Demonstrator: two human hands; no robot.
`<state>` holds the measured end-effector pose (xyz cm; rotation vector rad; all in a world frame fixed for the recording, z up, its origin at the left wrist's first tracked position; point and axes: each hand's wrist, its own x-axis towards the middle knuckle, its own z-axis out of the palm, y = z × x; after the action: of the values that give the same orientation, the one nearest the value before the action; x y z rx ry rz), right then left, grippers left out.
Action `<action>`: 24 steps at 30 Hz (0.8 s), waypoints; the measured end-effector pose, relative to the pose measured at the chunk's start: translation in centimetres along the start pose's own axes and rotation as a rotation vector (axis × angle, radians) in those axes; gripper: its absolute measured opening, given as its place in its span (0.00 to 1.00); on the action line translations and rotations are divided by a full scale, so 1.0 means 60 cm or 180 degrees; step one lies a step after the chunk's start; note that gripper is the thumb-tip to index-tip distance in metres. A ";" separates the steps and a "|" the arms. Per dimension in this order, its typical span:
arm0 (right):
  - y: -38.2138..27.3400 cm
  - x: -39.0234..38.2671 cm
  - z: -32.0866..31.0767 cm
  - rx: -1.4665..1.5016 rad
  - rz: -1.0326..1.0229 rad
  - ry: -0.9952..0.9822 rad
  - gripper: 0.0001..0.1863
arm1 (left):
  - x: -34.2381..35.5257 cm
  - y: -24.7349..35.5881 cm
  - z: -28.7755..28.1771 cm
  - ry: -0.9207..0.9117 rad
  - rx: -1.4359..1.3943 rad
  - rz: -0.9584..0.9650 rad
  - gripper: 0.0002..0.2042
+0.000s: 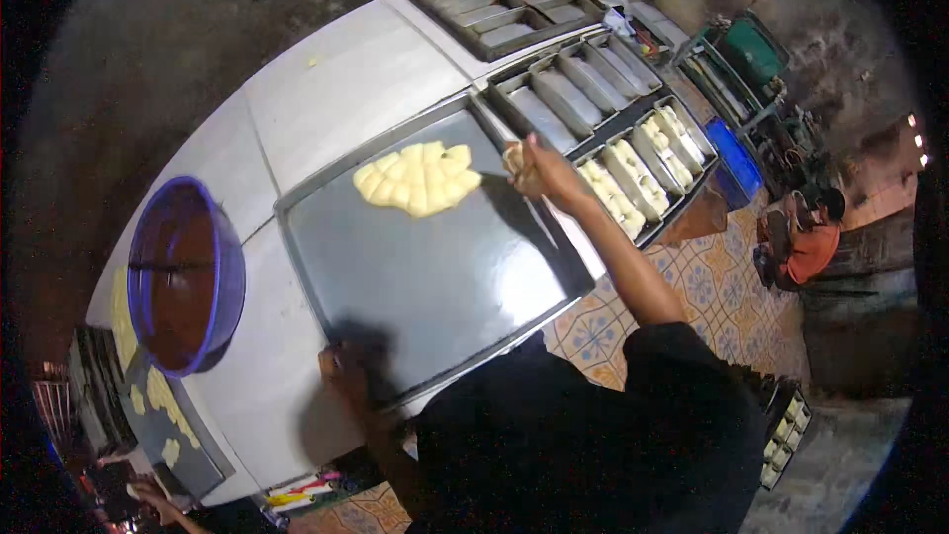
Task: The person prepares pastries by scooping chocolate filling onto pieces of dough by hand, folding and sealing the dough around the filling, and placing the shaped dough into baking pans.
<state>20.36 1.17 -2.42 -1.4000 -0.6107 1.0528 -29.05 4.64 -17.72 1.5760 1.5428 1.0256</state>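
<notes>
A shallow grey metal tray [415, 287] lies on the table in front of me. Near its far side rests a pale, flat mass of dough [419, 178], scored into several pieces. At the tray's right rim, my right hand [539, 173] is closed around what looks like a small lump of dough. Beside that hand stand strapped loaf pans; the nearer set [647, 160] holds pale dough pieces, and the farther set [578, 89] shows bare metal bottoms. My left hand [346, 371] is at the tray's near left edge, in shadow, its fingers hard to make out.
A purple basin [229, 272] stands on the left of the white table [336, 74]. More loaf pans [509, 5] sit at the far end. Another person's hand [148, 494] is at lower left beside a dough-covered tray [193, 455]. A person in orange [813, 252] is at right.
</notes>
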 end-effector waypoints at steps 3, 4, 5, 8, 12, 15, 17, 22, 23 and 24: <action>-0.021 0.093 -0.098 -0.0232 -0.0086 0.0164 0.27 | -0.006 0.002 -0.019 0.0087 0.0253 0.0121 0.12; -0.024 0.113 -0.152 -0.0185 -0.0296 0.0105 0.24 | -0.008 0.007 -0.018 0.0043 0.0265 0.0185 0.12; -0.035 0.104 -0.150 0.0170 -0.0220 0.0120 0.23 | -0.014 0.006 -0.037 0.0095 0.0367 0.0200 0.13; -0.069 0.044 -0.271 0.0232 -0.0310 0.0007 0.23 | -0.015 0.020 -0.035 0.0001 0.0563 0.0354 0.13; -0.056 0.008 -0.487 -0.1046 -0.0457 0.1339 0.29 | 0.002 0.030 -0.045 -0.0062 0.0869 0.0664 0.13; -0.038 -0.009 -0.629 -0.2570 -0.0220 0.2086 0.29 | 0.006 0.117 -0.013 -0.0135 0.1062 0.0470 0.13; -0.014 0.002 -0.700 -0.2665 -0.0321 0.2048 0.28 | 0.004 0.143 -0.007 -0.0147 0.0983 0.0040 0.12; 0.025 0.024 -0.719 -0.3223 -0.0277 0.2100 0.27 | -0.014 0.154 -0.011 -0.0130 0.0723 -0.0208 0.18; 0.025 0.017 -0.735 -0.3316 -0.0213 0.2041 0.26 | -0.015 0.168 -0.003 -0.0203 0.0850 -0.0275 0.16; 0.024 0.011 -0.748 -0.3418 -0.0153 0.1973 0.25 | -0.018 0.180 0.007 -0.0272 0.0972 -0.0352 0.15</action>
<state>59.14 -20.26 -9.87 -2.4756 -0.7600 0.1296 -23.81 3.02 -8.36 1.6907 1.7684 0.6766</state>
